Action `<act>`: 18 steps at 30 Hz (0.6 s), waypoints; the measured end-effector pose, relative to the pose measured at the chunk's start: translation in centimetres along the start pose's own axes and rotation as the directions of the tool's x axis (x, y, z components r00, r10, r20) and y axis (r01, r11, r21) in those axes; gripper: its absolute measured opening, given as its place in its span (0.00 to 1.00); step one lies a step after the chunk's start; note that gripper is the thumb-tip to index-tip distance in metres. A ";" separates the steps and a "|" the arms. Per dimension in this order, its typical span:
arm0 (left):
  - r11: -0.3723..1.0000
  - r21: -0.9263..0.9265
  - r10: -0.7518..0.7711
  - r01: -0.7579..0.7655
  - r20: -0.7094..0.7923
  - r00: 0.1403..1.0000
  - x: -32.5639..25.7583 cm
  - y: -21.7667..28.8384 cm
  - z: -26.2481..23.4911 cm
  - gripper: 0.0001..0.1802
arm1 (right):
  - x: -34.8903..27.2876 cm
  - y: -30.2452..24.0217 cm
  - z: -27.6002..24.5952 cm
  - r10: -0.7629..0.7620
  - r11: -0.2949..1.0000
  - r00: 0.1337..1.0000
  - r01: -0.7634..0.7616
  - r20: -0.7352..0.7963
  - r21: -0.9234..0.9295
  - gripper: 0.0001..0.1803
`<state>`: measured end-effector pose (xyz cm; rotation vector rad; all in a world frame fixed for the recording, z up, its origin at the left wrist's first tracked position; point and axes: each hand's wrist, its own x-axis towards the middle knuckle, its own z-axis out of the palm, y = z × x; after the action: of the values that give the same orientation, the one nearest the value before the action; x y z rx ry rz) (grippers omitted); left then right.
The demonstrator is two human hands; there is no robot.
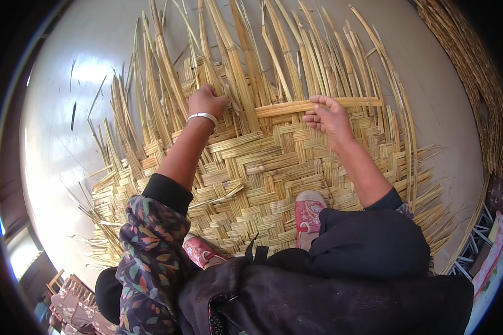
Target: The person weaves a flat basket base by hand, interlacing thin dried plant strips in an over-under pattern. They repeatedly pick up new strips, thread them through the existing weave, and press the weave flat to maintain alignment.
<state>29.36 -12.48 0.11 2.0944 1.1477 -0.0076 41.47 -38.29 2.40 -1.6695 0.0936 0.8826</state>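
Observation:
A half-woven reed mat (262, 167) lies on the floor under my feet, its far edge a row of loose upright strips. My left hand (208, 105), with a silver bangle at the wrist, is closed around several of the long reed strips (229, 56) at that edge. To the right, a flat bundle of reeds (285, 108) runs crosswise over the weave and passes between the upright strips. My right hand (328, 118) pinches this crosswise bundle from the near side with thumb and fingers. Part of what the left fist holds is hidden by the fingers.
Smooth pale floor (53, 139) surrounds the mat, with a few dark reed scraps (73, 116) at the left. A long stack of brown reeds (475, 72) lies along the far right. My pink patterned shoes (310, 215) rest on the weave. Patterned cloth (81, 307) shows at the lower left.

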 end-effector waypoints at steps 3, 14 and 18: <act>1.000 -0.023 -0.021 0.021 0.002 1.000 -0.3 0.0 -0.3 0.12 | -0.3 -1.1 0.0 0.074 0.996 0.996 -0.072 0.050 -0.055 0.12; 0.996 0.076 0.064 -0.055 -0.121 0.991 -0.8 -0.1 0.4 0.13 | 0.5 -6.6 6.8 0.123 0.837 0.842 0.196 0.525 -0.512 0.13; 0.992 -0.121 0.024 -0.028 -0.035 0.999 -1.7 0.7 -0.1 0.13 | 4.7 -8.8 11.1 0.002 0.784 0.775 0.391 0.632 -0.482 0.16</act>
<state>28.85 -13.84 1.18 2.0081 1.1125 0.1071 43.77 -24.12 6.47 -1.8171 -0.8937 1.3251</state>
